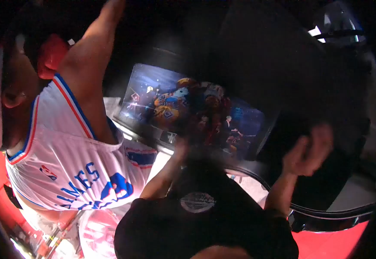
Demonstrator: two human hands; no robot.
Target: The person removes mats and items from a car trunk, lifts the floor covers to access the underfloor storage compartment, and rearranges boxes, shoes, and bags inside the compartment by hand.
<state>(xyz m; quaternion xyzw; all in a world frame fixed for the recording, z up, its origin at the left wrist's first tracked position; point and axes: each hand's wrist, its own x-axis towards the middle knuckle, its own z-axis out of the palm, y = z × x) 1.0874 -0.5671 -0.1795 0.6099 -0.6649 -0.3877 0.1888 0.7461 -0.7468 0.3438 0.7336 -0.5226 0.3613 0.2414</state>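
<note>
Currently, the right hand [309, 152] is raised, loosely spread, right of the picture panel [192, 108] ahead; the left hand [180, 151], blurred near its lower edge, has an unclear grip, beside a person [75, 151] in white.

“AMES” [83, 177] on white jersey [88, 153]

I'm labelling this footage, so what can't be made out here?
In the head view:
Left hand: outline lost in blur and dimness.
Right hand: finger detail smeared by blur.
Picture panel: upper middle lost in darkness.
Co-worker's raised arm: its hand, cut off by the top edge.
</note>
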